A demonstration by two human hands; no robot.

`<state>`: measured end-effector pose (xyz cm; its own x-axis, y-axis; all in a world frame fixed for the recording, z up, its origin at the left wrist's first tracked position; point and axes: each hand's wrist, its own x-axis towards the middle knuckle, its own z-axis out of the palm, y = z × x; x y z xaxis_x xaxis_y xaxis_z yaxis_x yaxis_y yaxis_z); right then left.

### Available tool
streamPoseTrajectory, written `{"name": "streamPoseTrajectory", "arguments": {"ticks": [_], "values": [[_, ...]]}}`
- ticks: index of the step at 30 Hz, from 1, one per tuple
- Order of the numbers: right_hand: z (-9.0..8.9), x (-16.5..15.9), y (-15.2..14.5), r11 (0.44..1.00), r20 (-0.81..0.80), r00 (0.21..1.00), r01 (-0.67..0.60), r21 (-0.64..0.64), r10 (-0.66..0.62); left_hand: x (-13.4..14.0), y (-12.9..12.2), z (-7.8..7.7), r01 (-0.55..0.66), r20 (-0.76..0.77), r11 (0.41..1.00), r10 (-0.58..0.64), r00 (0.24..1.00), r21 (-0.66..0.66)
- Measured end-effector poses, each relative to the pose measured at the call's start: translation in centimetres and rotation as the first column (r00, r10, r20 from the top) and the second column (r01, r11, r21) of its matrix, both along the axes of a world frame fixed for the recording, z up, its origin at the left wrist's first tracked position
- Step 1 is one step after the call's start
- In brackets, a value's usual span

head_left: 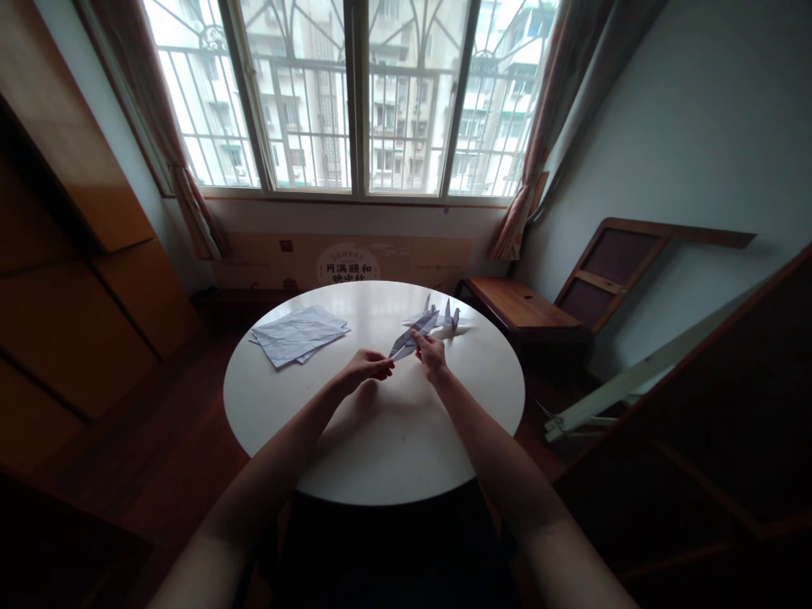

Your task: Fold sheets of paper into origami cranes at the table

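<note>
Between my two hands, above the white round table, is a long, pointed piece of folded paper. My left hand pinches its near, narrow tip. My right hand grips its right side, with the thumb lying on the paper. The paper slants up and to the right, away from me. Just beyond my right hand stand folded paper cranes with upright points, partly hidden behind the held paper. Left of my left hand lies a loose stack of creased paper sheets.
A low wooden bench stands right of the table, with a wooden frame panel leaning behind it. Against the wall under the window is a printed cardboard box. Wooden cabinets line the left side.
</note>
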<state>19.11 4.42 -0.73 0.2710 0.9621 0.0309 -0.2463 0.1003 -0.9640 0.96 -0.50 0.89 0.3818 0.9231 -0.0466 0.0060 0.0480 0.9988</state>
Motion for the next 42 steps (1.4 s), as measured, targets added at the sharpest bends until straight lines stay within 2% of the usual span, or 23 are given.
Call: {"name": "streamPoseTrajectory", "arguments": {"ticks": [4,11,21,28,33,36,42], "values": [[0.1,0.4,0.2,0.999,-0.024,0.999,0.040,-0.022,-0.041,-0.1,0.0,-0.2,-0.021,-0.008,1.000,0.021,1.000,-0.008],[0.5,0.2,-0.1,0.999,-0.039,0.999,0.011,-0.033,-0.013,0.0,0.1,0.1,-0.169,0.025,0.983,0.171,0.985,-0.071],[0.1,0.0,-0.1,1.000,-0.012,1.000,-0.015,0.006,0.015,-0.1,-0.1,0.0,-0.092,-0.003,0.996,0.092,0.996,-0.005],[0.4,0.2,-0.1,1.000,-0.055,0.998,0.014,-0.026,-0.016,0.0,-0.4,0.6,-0.069,-0.002,0.997,0.069,0.998,0.040],[0.5,0.2,-0.1,0.999,-0.082,0.996,0.025,-0.032,-0.027,0.0,-0.7,0.8,-0.147,-0.021,0.989,0.146,0.989,-0.017],[0.5,-0.1,-0.3,1.000,-0.076,0.997,-0.022,-0.015,0.020,-0.1,-0.6,0.8,-0.171,0.014,0.984,0.172,0.985,-0.043],[0.3,-0.6,-0.8,0.988,-0.019,0.988,-0.153,0.002,0.153,0.0,-0.4,0.6,-0.116,-0.016,0.993,0.117,0.993,0.013]]}}
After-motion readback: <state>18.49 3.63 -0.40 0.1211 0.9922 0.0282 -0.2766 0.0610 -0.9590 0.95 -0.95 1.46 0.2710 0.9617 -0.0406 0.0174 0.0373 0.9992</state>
